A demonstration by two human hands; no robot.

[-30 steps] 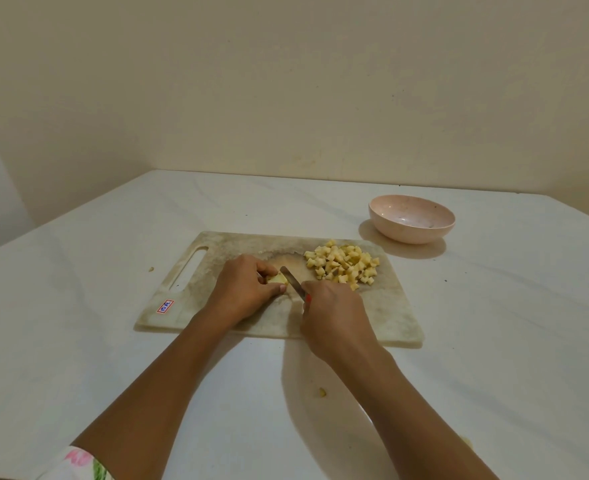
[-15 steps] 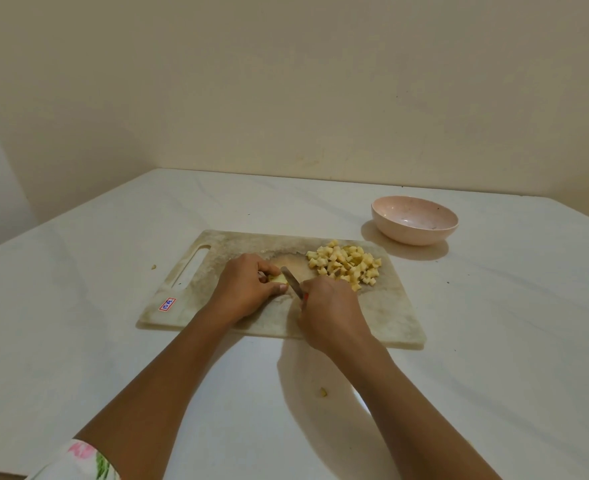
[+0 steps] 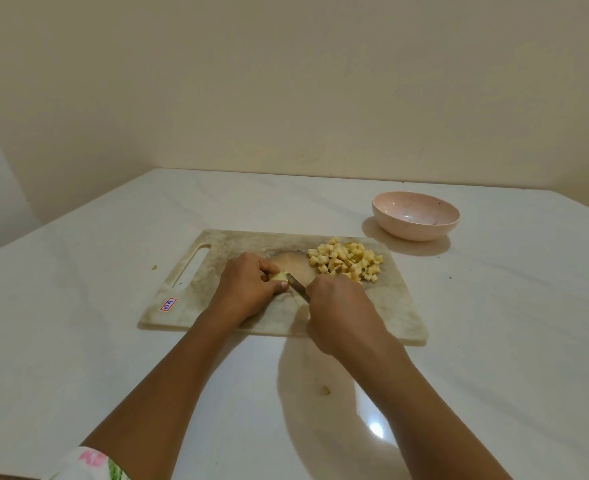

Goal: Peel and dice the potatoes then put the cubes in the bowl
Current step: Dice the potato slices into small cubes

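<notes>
Yellow potato piece (image 3: 281, 277): the small uncut remainder, pinned to the board under the fingertips of the left hand, with only its right end exposed.
Left hand (image 3: 248, 289): curled over the piece, fingers bent and pressing down; thumb side is close to the blade.
Right hand (image 3: 338, 306): closed round the knife handle, which is hidden inside the fist; the two hands sit just beside each other.
Knife (image 3: 298, 288): the short dark blade angles up and to the left, its tip touching the exposed end of the piece.
Handling, piece: judged light, firm and wet-slick on its cut faces, and likely to skid or roll under blade pressure. Hold it from above with the flattest face down and the fingertips tucked back from the cut line.
Cubes (image 3: 346, 259): a loose heap on the far right part of the board, well short of the bowl. Judged light and slippery; best gathered by scooping or scraping, not pinching.
Cutting board (image 3: 216, 258): pale and stained, with a handle slot at the left; judged stiff enough to lift and tip.
Bowl (image 3: 416, 230): pink, standing beyond the board's right corner, apart from it; no cubes inside.
Table (image 3: 113, 341): white and glossy, with a stray scrap (image 3: 326, 389) near the forearms.
</notes>
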